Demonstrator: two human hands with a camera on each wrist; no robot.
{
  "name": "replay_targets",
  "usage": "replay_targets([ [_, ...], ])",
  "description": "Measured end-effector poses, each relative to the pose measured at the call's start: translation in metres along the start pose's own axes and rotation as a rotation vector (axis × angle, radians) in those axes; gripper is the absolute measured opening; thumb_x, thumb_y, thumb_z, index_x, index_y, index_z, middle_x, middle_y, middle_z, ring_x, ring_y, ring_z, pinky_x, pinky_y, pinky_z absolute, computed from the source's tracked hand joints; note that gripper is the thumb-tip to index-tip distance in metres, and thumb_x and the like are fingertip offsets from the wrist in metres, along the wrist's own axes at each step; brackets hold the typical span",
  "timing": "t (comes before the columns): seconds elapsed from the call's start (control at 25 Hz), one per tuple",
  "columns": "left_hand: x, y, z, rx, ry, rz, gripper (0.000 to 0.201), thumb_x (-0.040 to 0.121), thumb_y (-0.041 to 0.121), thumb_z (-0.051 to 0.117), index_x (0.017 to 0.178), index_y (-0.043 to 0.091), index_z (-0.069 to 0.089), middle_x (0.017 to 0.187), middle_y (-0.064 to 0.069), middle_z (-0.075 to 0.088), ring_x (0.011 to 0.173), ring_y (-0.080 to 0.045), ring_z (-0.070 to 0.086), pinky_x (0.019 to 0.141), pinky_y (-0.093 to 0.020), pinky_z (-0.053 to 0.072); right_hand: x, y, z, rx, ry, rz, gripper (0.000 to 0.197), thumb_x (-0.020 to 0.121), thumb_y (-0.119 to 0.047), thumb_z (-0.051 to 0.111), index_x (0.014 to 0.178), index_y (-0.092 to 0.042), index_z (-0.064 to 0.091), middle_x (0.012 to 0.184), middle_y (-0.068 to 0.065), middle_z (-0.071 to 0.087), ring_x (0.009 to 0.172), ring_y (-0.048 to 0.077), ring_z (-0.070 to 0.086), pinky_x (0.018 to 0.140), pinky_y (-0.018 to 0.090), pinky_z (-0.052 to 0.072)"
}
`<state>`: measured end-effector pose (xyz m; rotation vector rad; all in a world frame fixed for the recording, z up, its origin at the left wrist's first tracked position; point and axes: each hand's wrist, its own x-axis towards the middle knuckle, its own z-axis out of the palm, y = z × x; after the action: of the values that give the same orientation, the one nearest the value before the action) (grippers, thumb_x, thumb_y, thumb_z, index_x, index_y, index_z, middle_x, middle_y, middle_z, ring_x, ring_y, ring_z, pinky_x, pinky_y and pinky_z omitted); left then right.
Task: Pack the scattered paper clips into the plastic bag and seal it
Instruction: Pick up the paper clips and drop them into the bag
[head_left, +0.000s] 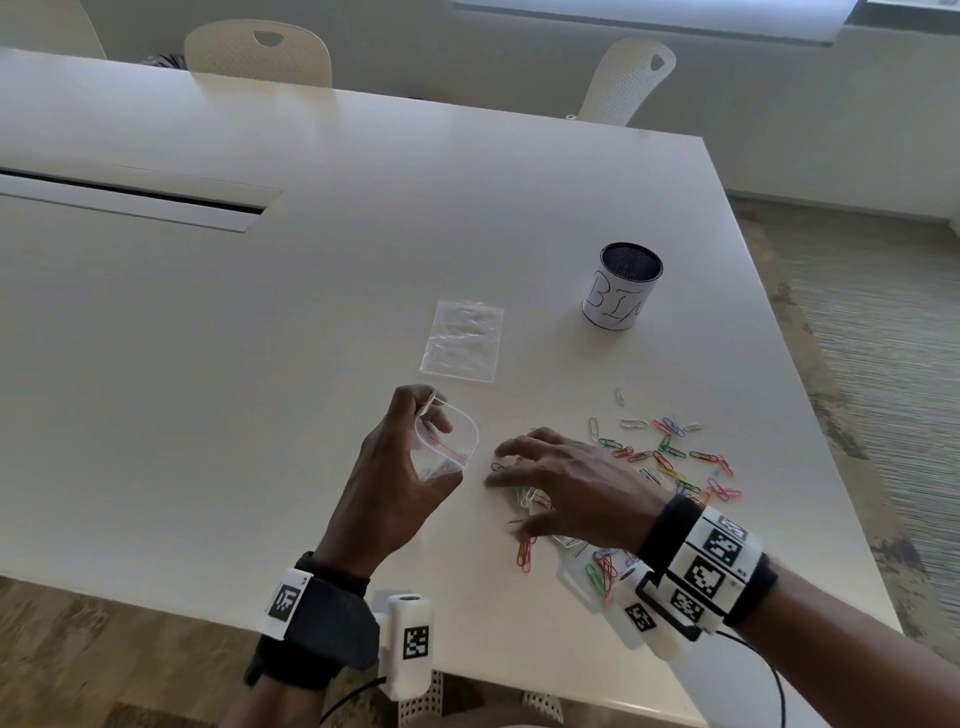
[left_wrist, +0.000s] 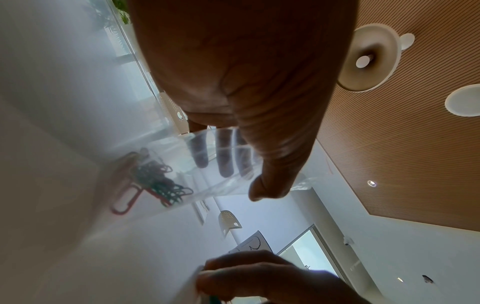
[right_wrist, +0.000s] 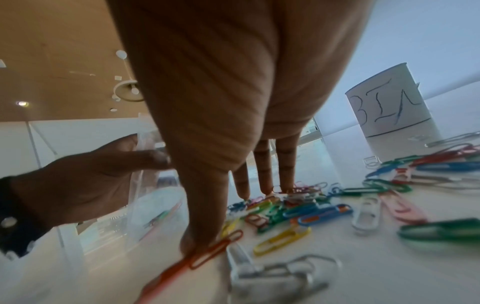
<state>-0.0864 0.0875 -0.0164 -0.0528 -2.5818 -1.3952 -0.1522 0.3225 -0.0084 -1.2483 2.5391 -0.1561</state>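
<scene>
My left hand (head_left: 400, 467) holds a small clear plastic bag (head_left: 449, 436) upright, mouth spread open, with its fingers inside the rim and the thumb outside. Several coloured clips (left_wrist: 155, 181) lie at the bag's bottom. Coloured paper clips (head_left: 670, 457) are scattered over the white table (head_left: 260, 338) to the right. My right hand (head_left: 550, 478) is spread flat over a heap of clips (right_wrist: 285, 203), fingertips (right_wrist: 265, 187) and thumb touching the table among them. The left hand (right_wrist: 85, 181) and bag (right_wrist: 153, 207) stand just left of that heap.
A second clear bag (head_left: 462, 340) lies flat behind my hands. A round tin labelled BIN (head_left: 621, 293) stands at the back right. The table's right edge runs close past the clips. Chairs (head_left: 260, 52) stand at the far side.
</scene>
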Motion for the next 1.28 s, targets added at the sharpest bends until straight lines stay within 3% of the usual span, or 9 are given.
replay_targets([
  [0.12,0.003,0.001,0.003,0.004,-0.013,0.009,0.063,0.08,0.011,0.085,0.124,0.031,0.045,0.106,0.013,0.063,0.098,-0.01,0.062,0.078,-0.027,0.055,0.0,0.002,0.008,0.064,0.087,-0.015,0.04,0.098,-0.04,0.065,0.138,-0.034,0.064,0.147,-0.003,0.057,0.132,0.014,0.051,0.108,0.028,0.049],
  [0.24,0.007,0.002,0.006,0.01,-0.021,0.02,0.063,0.08,0.01,0.085,0.124,0.03,0.045,0.106,0.013,0.062,0.097,-0.01,0.062,0.079,-0.03,0.056,0.0,0.004,0.011,0.086,0.162,-0.039,0.02,0.103,-0.029,0.061,0.117,-0.026,0.074,0.125,-0.003,0.068,0.11,0.012,0.06,0.092,0.03,0.058],
  [0.56,0.014,0.003,0.015,0.035,-0.028,0.043,0.063,0.079,0.009,0.084,0.123,0.029,0.044,0.107,0.016,0.061,0.098,-0.01,0.062,0.079,-0.024,0.053,0.006,-0.01,0.007,0.024,0.19,0.007,0.019,0.106,-0.011,0.055,0.113,-0.013,0.073,0.102,0.004,0.066,0.09,0.016,0.059,0.079,0.033,0.059],
  [0.76,0.026,0.003,0.02,0.036,-0.032,0.052,0.063,0.081,0.01,0.084,0.125,0.028,0.044,0.107,0.015,0.062,0.1,-0.009,0.063,0.075,-0.017,0.048,0.013,-0.006,0.01,0.056,0.231,0.059,0.016,0.102,-0.004,0.059,0.098,-0.008,0.074,0.089,0.003,0.066,0.076,0.016,0.063,0.071,0.033,0.06],
  [0.92,0.035,0.003,0.024,0.024,-0.041,0.058,0.062,0.081,0.01,0.084,0.124,0.03,0.043,0.107,0.016,0.062,0.1,-0.01,0.062,0.079,-0.02,0.049,0.011,0.011,0.007,0.267,0.292,0.144,0.012,0.098,-0.007,0.068,0.093,-0.009,0.078,0.092,0.004,0.073,0.075,0.015,0.071,0.069,0.033,0.061],
  [1.0,0.038,0.002,0.025,0.02,-0.047,0.059,0.063,0.08,0.01,0.084,0.123,0.031,0.043,0.108,0.016,0.062,0.1,-0.009,0.062,0.083,-0.02,0.049,0.005,0.021,0.002,0.373,0.355,0.212,0.006,0.093,-0.01,0.075,0.096,-0.012,0.08,0.097,0.003,0.077,0.08,0.011,0.072,0.075,0.026,0.063],
  [1.12,0.039,0.002,0.027,0.015,-0.058,0.057,0.065,0.079,0.011,0.086,0.124,0.032,0.043,0.108,0.017,0.061,0.102,-0.006,0.061,0.084,-0.01,0.046,-0.006,0.029,-0.014,0.607,0.432,0.334,0.01,0.088,-0.013,0.081,0.098,-0.016,0.081,0.096,-0.004,0.08,0.08,0.002,0.073,0.086,0.021,0.063],
  [1.2,0.039,0.004,0.028,0.021,-0.067,0.06,0.066,0.079,0.012,0.087,0.125,0.03,0.043,0.108,0.018,0.061,0.103,-0.004,0.061,0.084,-0.008,0.045,-0.011,0.026,-0.032,0.805,0.497,0.357,0.009,0.086,-0.012,0.083,0.094,-0.015,0.082,0.089,-0.002,0.081,0.08,0.009,0.077,0.085,0.03,0.065],
  [1.28,0.039,0.005,0.029,0.029,-0.069,0.06,0.065,0.079,0.012,0.085,0.126,0.03,0.043,0.109,0.018,0.06,0.103,-0.005,0.06,0.084,-0.008,0.044,-0.011,0.018,-0.05,1.004,0.535,0.31,0.01,0.085,-0.011,0.083,0.095,-0.01,0.081,0.089,0.006,0.082,0.085,0.026,0.078,0.085,0.038,0.066],
])
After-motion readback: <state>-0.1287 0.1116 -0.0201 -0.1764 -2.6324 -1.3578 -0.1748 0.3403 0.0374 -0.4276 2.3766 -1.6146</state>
